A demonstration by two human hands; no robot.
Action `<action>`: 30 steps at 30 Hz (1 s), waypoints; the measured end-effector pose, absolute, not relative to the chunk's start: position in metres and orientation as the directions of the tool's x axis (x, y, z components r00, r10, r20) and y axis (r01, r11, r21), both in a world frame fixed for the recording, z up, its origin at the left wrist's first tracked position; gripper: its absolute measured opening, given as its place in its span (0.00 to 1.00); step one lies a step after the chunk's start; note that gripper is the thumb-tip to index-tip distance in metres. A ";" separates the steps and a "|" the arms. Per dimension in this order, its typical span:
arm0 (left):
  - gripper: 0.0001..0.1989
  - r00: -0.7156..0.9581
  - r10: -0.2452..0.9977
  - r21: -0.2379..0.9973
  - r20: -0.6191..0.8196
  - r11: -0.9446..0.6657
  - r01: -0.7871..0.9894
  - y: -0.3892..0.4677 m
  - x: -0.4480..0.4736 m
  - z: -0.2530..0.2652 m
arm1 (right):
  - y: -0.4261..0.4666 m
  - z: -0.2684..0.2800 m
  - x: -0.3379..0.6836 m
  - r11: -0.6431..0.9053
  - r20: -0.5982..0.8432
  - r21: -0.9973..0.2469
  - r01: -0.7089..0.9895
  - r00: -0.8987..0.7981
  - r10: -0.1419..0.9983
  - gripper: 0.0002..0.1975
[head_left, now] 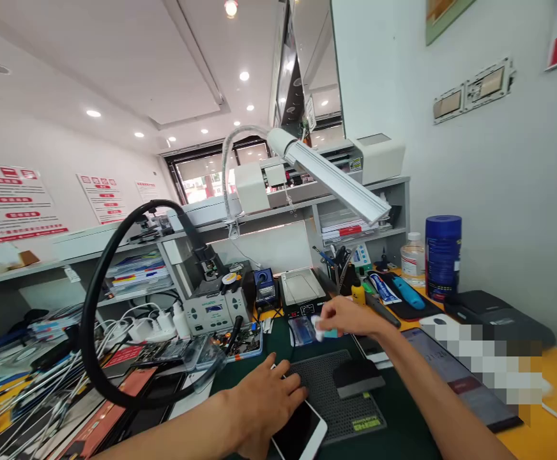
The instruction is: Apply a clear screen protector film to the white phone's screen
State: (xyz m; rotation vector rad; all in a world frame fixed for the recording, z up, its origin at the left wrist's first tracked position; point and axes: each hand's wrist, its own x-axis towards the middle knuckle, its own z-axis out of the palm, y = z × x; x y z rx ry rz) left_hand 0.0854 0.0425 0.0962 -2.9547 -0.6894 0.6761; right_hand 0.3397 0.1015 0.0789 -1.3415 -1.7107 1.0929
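Note:
A white smartphone [302, 431] with a dark screen lies at the front of the dark green work mat. My left hand [269, 395] is closed over its upper part, fingers curled across it and hiding that end. Farther forward, my right hand [348, 315] pinches a small white wad [317, 328], which looks like tissue or cotton. Just beyond and left of the wad is a small clear blue packet [302, 331]. Between my hands lies a grey perforated pad [329, 383], with a black and grey block [358, 377] on top.
A black flexible hose [89, 319] arches over the left side, near a soldering station [214, 313]. Cables and phone parts crowd that side. A large phone [460, 377] and a dark case [499, 322] lie right. A lamp [336, 179] hangs above; a blue canister [442, 255] stands by the wall.

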 end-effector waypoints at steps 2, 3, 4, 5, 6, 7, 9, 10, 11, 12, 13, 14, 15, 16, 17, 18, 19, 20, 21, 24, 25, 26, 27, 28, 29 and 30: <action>0.38 0.809 0.426 -0.127 -0.406 -0.902 0.412 0.046 0.089 0.096 | 0.091 0.085 0.352 0.131 -0.060 -0.849 0.513 -0.339 0.939 0.09; 0.36 0.808 0.425 -0.128 -0.408 -0.903 0.410 0.048 0.090 0.094 | 0.086 0.086 0.356 0.144 -0.096 -0.812 0.565 -0.373 0.923 0.09; 0.36 0.807 0.423 -0.131 -0.413 -0.904 0.407 0.051 0.091 0.091 | 0.082 0.086 0.357 0.156 -0.124 -0.775 0.612 -0.390 0.913 0.09; 0.36 0.804 0.422 -0.133 -0.419 -0.904 0.406 0.054 0.091 0.088 | 0.079 0.086 0.356 0.168 -0.142 -0.737 0.654 -0.394 0.908 0.10; 0.38 0.798 0.433 -0.135 -0.419 -0.899 0.417 0.057 0.091 0.083 | 0.076 0.084 0.354 0.180 -0.153 -0.700 0.691 -0.391 0.908 0.11; 0.39 0.799 0.439 -0.127 -0.410 -0.895 0.427 0.061 0.090 0.078 | 0.075 0.082 0.350 0.188 -0.159 -0.666 0.722 -0.383 0.910 0.12; 0.38 0.793 0.479 -0.123 -0.377 -0.874 0.469 0.067 0.086 0.068 | 0.073 0.079 0.341 0.196 -0.168 -0.607 0.770 -0.365 0.916 0.16; 0.35 0.791 0.489 -0.122 -0.368 -0.868 0.480 0.070 0.084 0.064 | 0.072 0.077 0.337 0.198 -0.171 -0.586 0.786 -0.358 0.918 0.17; 0.33 0.788 0.499 -0.121 -0.360 -0.863 0.491 0.071 0.082 0.062 | 0.072 0.076 0.333 0.199 -0.175 -0.569 0.798 -0.354 0.919 0.18; 0.31 0.786 0.505 -0.118 -0.356 -0.859 0.498 0.072 0.080 0.061 | 0.071 0.075 0.332 0.200 -0.181 -0.558 0.806 -0.353 0.918 0.18; 0.30 0.784 0.511 -0.114 -0.352 -0.855 0.507 0.071 0.079 0.062 | 0.071 0.075 0.331 0.202 -0.185 -0.551 0.810 -0.354 0.917 0.18; 0.29 0.782 0.518 -0.109 -0.347 -0.850 0.515 0.070 0.078 0.064 | 0.071 0.075 0.332 0.206 -0.186 -0.549 0.810 -0.359 0.915 0.18; 0.29 0.780 0.524 -0.106 -0.342 -0.846 0.522 0.068 0.077 0.067 | 0.072 0.076 0.334 0.211 -0.185 -0.553 0.806 -0.365 0.912 0.17; 0.29 0.778 0.530 -0.105 -0.337 -0.842 0.529 0.065 0.078 0.071 | 0.072 0.077 0.339 0.216 -0.178 -0.560 0.800 -0.372 0.911 0.16; 0.28 0.777 0.536 -0.103 -0.329 -0.839 0.535 0.062 0.079 0.077 | 0.073 0.079 0.344 0.220 -0.165 -0.571 0.791 -0.374 0.913 0.15; 0.28 0.777 0.541 -0.099 -0.322 -0.835 0.541 0.058 0.080 0.083 | 0.074 0.080 0.351 0.219 -0.147 -0.584 0.782 -0.366 0.919 0.14; 0.29 0.776 0.547 -0.091 -0.315 -0.831 0.549 0.054 0.082 0.089 | 0.075 0.082 0.359 0.209 -0.127 -0.594 0.777 -0.347 0.929 0.13; 0.30 0.775 0.553 -0.072 -0.306 -0.825 0.561 0.051 0.085 0.096 | 0.077 0.083 0.367 0.191 -0.105 -0.603 0.775 -0.314 0.944 0.12; 0.32 0.771 0.557 -0.051 -0.307 -0.819 0.572 0.048 0.089 0.102 | 0.080 0.083 0.376 0.158 -0.091 -0.607 0.779 -0.265 0.960 0.11; 0.34 0.768 0.570 -0.002 -0.292 -0.804 0.595 0.044 0.099 0.115 | 0.087 0.082 0.396 0.022 -0.112 -0.616 0.787 -0.116 0.987 0.13; 0.34 0.767 0.573 0.006 -0.288 -0.800 0.600 0.044 0.102 0.116 | 0.090 0.080 0.400 -0.022 -0.127 -0.624 0.781 -0.074 0.989 0.15; 0.34 0.763 0.578 0.010 -0.288 -0.795 0.606 0.044 0.105 0.116 | 0.092 0.078 0.403 -0.059 -0.138 -0.635 0.770 -0.038 0.990 0.16; 0.35 0.755 0.587 0.010 -0.291 -0.788 0.616 0.044 0.106 0.115 | 0.094 0.076 0.405 -0.088 -0.141 -0.650 0.755 -0.006 0.990 0.16; 0.35 0.745 0.598 0.004 -0.296 -0.779 0.627 0.045 0.107 0.113 | 0.095 0.074 0.406 -0.106 -0.134 -0.667 0.737 0.022 0.991 0.17; 0.36 0.732 0.610 -0.005 -0.303 -0.769 0.639 0.045 0.107 0.110 | 0.097 0.073 0.407 -0.117 -0.116 -0.687 0.717 0.052 0.992 0.17; 0.37 0.719 0.621 -0.011 -0.312 -0.759 0.651 0.045 0.106 0.107 | 0.098 0.072 0.407 -0.122 -0.092 -0.709 0.695 0.081 0.993 0.17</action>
